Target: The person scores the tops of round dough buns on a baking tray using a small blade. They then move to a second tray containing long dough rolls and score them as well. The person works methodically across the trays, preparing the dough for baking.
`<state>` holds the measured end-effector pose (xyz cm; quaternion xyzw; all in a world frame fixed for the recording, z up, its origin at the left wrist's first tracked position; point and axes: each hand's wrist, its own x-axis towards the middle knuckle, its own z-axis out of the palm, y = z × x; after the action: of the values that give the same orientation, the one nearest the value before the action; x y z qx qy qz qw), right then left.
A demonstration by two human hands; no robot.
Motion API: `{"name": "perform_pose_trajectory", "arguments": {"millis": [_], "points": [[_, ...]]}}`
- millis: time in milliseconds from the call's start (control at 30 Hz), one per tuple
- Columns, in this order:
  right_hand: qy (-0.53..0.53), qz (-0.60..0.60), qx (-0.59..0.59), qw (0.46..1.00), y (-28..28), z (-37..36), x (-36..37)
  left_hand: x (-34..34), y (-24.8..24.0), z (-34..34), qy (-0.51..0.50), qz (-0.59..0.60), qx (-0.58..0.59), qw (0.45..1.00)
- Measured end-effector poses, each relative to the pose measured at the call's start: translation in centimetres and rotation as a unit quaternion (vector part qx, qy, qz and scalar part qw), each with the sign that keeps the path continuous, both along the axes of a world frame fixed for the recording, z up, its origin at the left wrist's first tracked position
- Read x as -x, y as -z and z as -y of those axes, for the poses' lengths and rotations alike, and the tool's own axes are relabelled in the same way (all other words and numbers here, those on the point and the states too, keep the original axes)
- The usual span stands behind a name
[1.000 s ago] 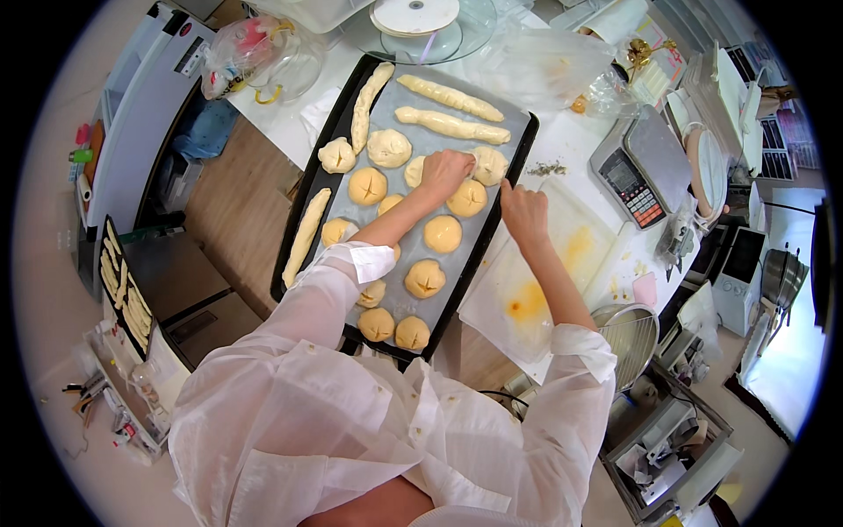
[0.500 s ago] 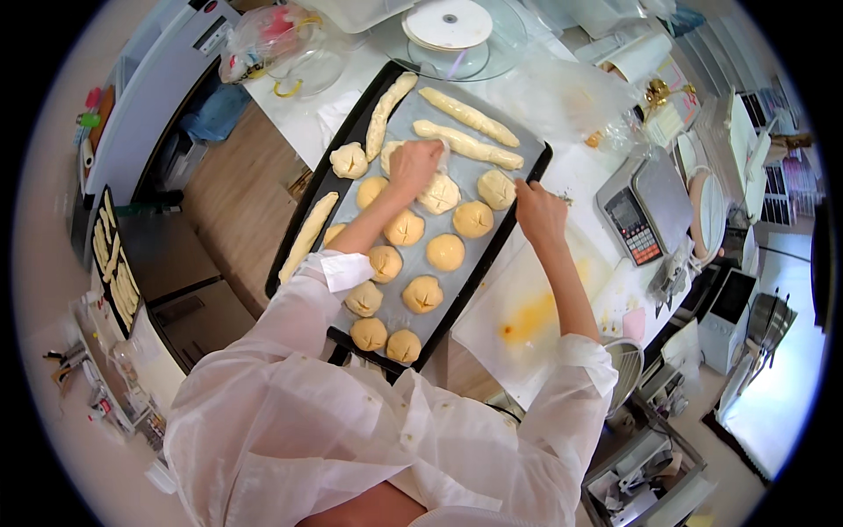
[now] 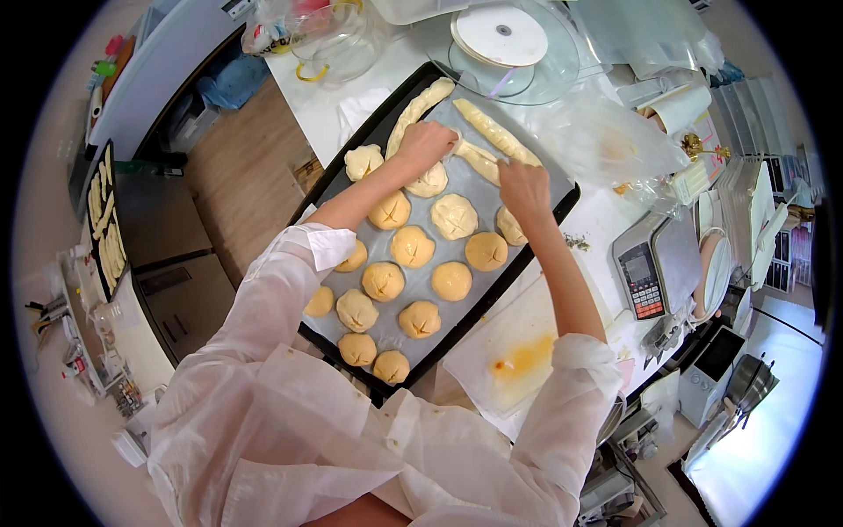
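Observation:
Both my hands are over a black baking tray (image 3: 566,201) lined with pale paper. My left hand (image 3: 427,146) is closed on one end of a dough rope (image 3: 479,162), and my right hand (image 3: 524,186) is closed on the other end. The rope spans the gap between them, low over the paper. Another dough rope (image 3: 496,132) lies just beyond, and a third rope (image 3: 420,107) runs along the tray's far left. Round dough buns (image 3: 413,247), several with cuts on top, fill the nearer part. My left forearm hides part of the tray's left side.
Right of the tray stand a digital scale (image 3: 655,266) and a yellow-stained white board (image 3: 518,360). Behind are a ribbon spool (image 3: 499,35) on a glass stand, clear plastic bags (image 3: 606,136) and a clear bowl (image 3: 338,48). Far left, another tray (image 3: 107,228) holds dough strips.
My right hand has left the tray's right edge and moved inward onto the rope's end. My left hand has moved from above the buns to its other end. The view has shifted slightly.

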<state>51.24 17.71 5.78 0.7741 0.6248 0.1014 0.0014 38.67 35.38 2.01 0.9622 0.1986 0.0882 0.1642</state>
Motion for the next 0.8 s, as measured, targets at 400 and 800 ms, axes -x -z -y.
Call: {"name": "perform_pose_trajectory", "arguments": {"millis": [400,800], "points": [[-0.005,0.001,0.019,1.0,-1.8,4.4,0.0,-0.3,-1.3,3.0,0.034,0.087,0.041,0.995],[0.058,-0.011,0.05,0.997,-3.2,10.2,-3.2,-1.7,-0.8,3.3,0.066,-0.013,-0.014,0.998]]}}
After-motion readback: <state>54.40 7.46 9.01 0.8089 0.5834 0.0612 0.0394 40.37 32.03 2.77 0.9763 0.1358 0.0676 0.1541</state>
